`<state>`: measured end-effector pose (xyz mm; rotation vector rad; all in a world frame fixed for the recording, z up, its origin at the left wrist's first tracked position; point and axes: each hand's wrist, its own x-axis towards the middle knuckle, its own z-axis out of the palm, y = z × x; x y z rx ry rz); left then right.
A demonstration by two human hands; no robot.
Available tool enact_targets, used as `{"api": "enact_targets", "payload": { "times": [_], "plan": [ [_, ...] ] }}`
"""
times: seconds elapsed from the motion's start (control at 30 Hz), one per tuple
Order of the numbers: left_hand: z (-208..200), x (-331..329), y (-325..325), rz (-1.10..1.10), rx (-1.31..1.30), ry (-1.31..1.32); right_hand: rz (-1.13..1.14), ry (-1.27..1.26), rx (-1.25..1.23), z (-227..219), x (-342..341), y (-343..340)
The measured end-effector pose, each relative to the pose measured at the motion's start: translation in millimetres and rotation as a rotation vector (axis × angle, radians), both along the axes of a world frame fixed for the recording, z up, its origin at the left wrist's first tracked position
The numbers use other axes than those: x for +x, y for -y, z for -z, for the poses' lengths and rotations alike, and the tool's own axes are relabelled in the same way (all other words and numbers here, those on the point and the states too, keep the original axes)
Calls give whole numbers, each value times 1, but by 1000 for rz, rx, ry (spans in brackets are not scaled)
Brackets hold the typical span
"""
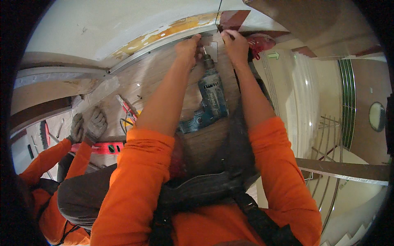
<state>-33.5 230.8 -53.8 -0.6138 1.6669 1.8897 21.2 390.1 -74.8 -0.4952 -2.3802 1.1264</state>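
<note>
My left hand (188,50) is at the far end of a thin metal strip (152,50) along the foot of the wall. Its fingers are curled, and whatever lies in them is hidden. By the wall corner, my right hand (237,46) has thumb and fingers pinched together on something too small to make out. Between my forearms, a worn blue-green power drill (212,90) lies on the wood-look floor, its bit pointing toward the wall. Neither hand touches the drill.
At left, a co-worker in orange sleeves has two gloved hands (97,123) near a red spirit level (102,148). A brush (44,133) lies beyond. A red shoe (261,42) is beside my right hand. Metal rods (328,139) stand at the lower level on the right.
</note>
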Motion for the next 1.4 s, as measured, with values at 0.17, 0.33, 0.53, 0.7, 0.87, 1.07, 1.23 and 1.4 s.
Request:
{"api": "enact_targets", "payload": {
  "times": [0.17, 0.33, 0.53, 0.7, 0.87, 1.07, 1.23, 1.4],
  "plan": [
    [6, -8, 24, -57, 171, 60, 64, 102, -359, 46, -51, -20],
    [10, -11, 36, -57, 165, 33, 37, 105, -689, 45, -56, -11],
    [0, -14, 35, -18, 138, 68, -63, -58, -773, 34, -49, 7],
    [0, -16, 31, -38, 137, 97, -75, -112, -861, 34, -46, 7],
    [0, -24, 36, -44, 106, 145, -93, -102, -903, 24, -45, 16],
    [-45, 10, 33, 503, -1000, -605, -87, -83, -920, 28, -40, 6],
    [-9, 2, 62, 489, -1225, -1387, -120, -72, -919, 26, -41, 8],
    [-12, 11, 54, 562, -1301, -1317, 74, -107, -472, 22, -24, -4]
  ]
}}
